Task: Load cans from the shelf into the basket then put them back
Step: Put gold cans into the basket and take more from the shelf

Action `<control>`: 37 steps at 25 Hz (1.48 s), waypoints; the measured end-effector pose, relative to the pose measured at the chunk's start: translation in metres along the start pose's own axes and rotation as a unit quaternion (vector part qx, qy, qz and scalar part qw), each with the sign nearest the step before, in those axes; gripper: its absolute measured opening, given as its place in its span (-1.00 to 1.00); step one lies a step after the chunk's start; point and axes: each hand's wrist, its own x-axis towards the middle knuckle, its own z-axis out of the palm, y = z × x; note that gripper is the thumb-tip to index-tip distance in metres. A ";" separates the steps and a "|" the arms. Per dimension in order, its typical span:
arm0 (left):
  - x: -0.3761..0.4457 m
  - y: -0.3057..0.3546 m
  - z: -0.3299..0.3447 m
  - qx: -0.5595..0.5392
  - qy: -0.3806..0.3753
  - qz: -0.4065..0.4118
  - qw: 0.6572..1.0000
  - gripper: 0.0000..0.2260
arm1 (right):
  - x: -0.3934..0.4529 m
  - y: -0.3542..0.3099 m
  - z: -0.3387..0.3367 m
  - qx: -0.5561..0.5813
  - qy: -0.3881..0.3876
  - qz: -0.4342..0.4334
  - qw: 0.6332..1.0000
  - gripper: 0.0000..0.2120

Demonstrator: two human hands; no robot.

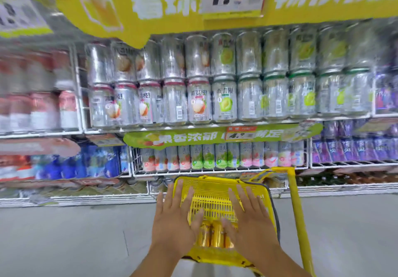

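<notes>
Our fingers (182,192) lie straight and spread, gripping nothing. Our left hand (172,223) and right hand (249,223) hover palms down over the yellow basket (215,186); whether they touch it we cannot tell. Between our thumbs we see gold cans (215,235) lying in the basket's near end. The basket's yellow handle (296,207) rises at our right. Beyond it, the shelf (193,127) carries stacked silver cans (199,100), and a lower tier shows smaller pastel cans (215,158).
</notes>
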 end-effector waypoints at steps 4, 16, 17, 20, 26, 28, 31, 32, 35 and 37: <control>-0.007 0.016 -0.074 -0.018 0.016 -0.020 0.999 -0.37 | -0.003 -0.028 -0.075 0.011 0.021 -0.039 0.999 -0.31; -0.014 -0.010 -0.273 -0.005 0.133 -0.035 0.990 -0.29 | 0.014 -0.072 -0.286 0.034 0.061 -0.123 0.990 -0.25; -0.013 -0.013 -0.288 -0.001 0.142 -0.043 0.989 -0.31 | 0.018 -0.074 -0.302 0.033 0.061 -0.127 0.989 -0.25; -0.012 -0.012 -0.323 -0.014 0.158 -0.060 0.985 -0.33 | 0.024 -0.086 -0.344 0.030 0.076 -0.148 0.986 -0.24; 0.030 -0.032 -0.398 -0.025 0.231 -0.047 0.972 -0.32 | 0.051 -0.116 -0.413 0.039 0.105 -0.170 0.979 -0.24; 0.054 -0.043 -0.426 -0.028 0.254 -0.041 0.966 -0.32 | 0.067 -0.129 -0.437 0.059 0.117 -0.159 0.979 -0.24; 0.089 -0.055 -0.458 -0.058 0.262 -0.032 0.963 -0.33 | 0.092 -0.151 -0.469 0.102 0.128 -0.151 0.975 -0.23; 0.100 -0.058 -0.468 -0.071 0.264 -0.031 0.962 -0.33 | 0.102 -0.158 -0.477 0.113 0.134 -0.148 0.973 -0.22; 0.127 -0.063 -0.487 -0.094 0.275 -0.032 0.956 -0.31 | 0.129 -0.179 -0.498 0.143 0.157 -0.123 0.970 -0.21; 0.143 -0.063 -0.495 -0.115 0.270 -0.034 0.955 -0.32 | 0.146 -0.190 -0.506 0.164 0.151 -0.084 0.971 -0.20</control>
